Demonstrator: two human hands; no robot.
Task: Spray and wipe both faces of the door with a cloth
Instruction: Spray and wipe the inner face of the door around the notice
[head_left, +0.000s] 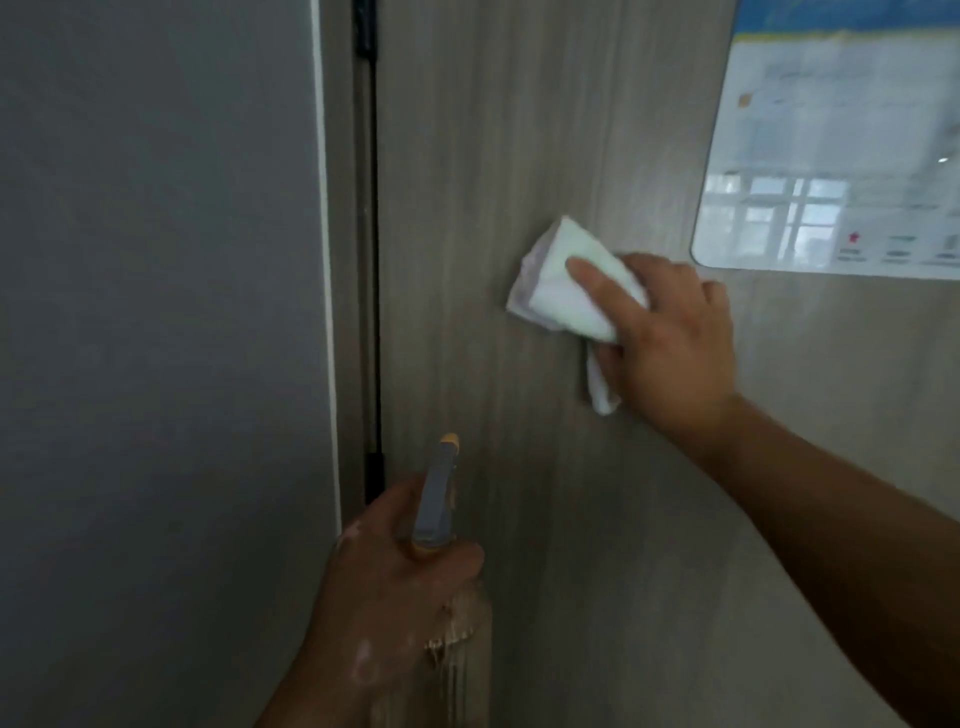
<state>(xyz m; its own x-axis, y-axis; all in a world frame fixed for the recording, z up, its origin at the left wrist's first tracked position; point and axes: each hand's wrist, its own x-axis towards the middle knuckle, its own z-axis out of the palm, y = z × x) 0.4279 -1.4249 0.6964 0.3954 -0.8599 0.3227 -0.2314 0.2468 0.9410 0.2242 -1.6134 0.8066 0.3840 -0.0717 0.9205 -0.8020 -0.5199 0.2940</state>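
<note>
Item 1, wall (156, 338): plain grey surface, left of both hands; a pale vertical strip borders it on its right side.

Item 2, door frame and hinge gap (371, 260): dark vertical slot with black hinge hardware, just above and behind the left hand; it separates the wall from the door.

Item 3, left hand (395, 587): low in view, fingers wrapped closed around the neck of the spray bottle; pale wet or foamy patches show on its skin.

Item 4, spray bottle (436, 499): held in the left hand; grey trigger head with an orange nozzle tip pointing up toward the door; clear body below the hand, blurred, its contents not legible.

Item 5, door (519, 130): grey-brown wood-grain face, filling the centre and right of view, behind both hands.

Item 6, cloth (561, 291): white, folded, pressed flat on the door face, above and to the right of the left hand; a loose tail hangs below the right hand's thumb side.

Item 7, right hand (670, 332): fingers spread over the cloth, pushing it against the door; forearm runs down to the right.

Item 8, notice (831, 145): glossy printed sheet fixed to the door, above the right hand; text too blurred to read.
</note>
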